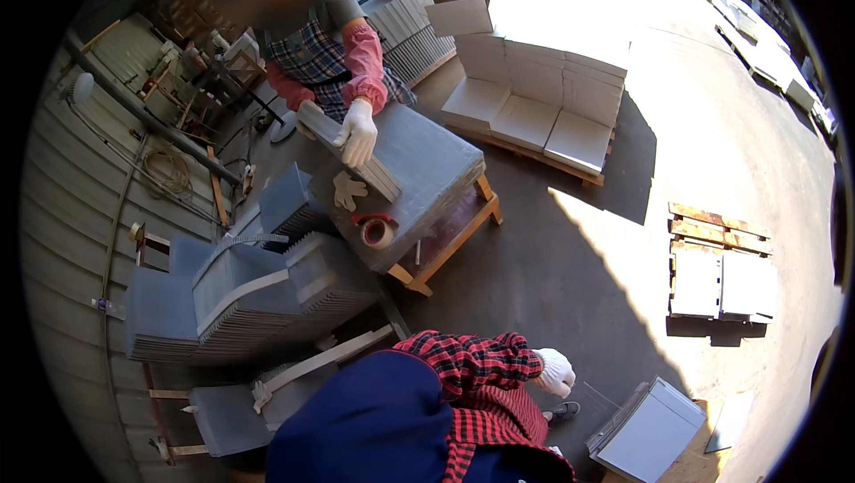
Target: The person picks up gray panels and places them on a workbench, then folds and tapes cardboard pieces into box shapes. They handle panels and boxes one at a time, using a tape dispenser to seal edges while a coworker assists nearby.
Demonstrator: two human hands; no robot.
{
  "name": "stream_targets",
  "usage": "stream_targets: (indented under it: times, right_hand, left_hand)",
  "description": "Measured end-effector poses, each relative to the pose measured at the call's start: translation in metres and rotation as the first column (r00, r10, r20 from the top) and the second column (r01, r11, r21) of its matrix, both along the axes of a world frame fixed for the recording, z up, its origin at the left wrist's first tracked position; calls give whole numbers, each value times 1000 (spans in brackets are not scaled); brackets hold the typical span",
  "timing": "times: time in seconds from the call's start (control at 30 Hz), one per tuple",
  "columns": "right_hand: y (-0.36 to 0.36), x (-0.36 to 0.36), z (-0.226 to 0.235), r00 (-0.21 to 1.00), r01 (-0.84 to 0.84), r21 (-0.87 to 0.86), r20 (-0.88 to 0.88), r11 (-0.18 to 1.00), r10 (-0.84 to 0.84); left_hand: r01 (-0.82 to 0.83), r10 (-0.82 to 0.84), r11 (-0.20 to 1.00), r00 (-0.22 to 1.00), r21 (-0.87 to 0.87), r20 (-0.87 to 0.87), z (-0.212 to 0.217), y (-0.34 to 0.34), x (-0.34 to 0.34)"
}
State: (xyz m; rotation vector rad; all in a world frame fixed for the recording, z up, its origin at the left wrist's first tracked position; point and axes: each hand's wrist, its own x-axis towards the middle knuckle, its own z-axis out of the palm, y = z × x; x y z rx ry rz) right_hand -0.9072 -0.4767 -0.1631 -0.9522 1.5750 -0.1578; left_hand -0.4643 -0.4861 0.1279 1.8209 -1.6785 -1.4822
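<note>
My right hand [557,373] wears a white glove and sticks out of a red plaid sleeve [472,363] over my blue apron [374,421]. Its fingers are curled in, low above the concrete floor. A thin pale line runs from it toward a stack of grey sheets [648,430] at the lower right; whether the hand holds it is unclear. My left hand is out of sight. Across from me a co-worker's gloved hand [358,133] rests on a long bundle of grey sheets [352,152] lying on a grey-covered table [436,171].
A red tape roll [377,232] and a spare glove [349,189] lie on the table. Tall stacks of grey sheets [258,305] stand at left. White flat boxes [534,100] sit on a pallet behind, and a wooden pallet [721,269] lies at right. A shoe [563,410] shows below my hand.
</note>
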Motion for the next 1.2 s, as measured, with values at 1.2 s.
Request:
stream_targets:
  times: [1.2]
  right_hand:
    - [-247, -145, -91, 443, 821, 379, 48, 427, -895]
  left_hand:
    - [54, -69, 996, 972, 74, 223, -375, -441, -324]
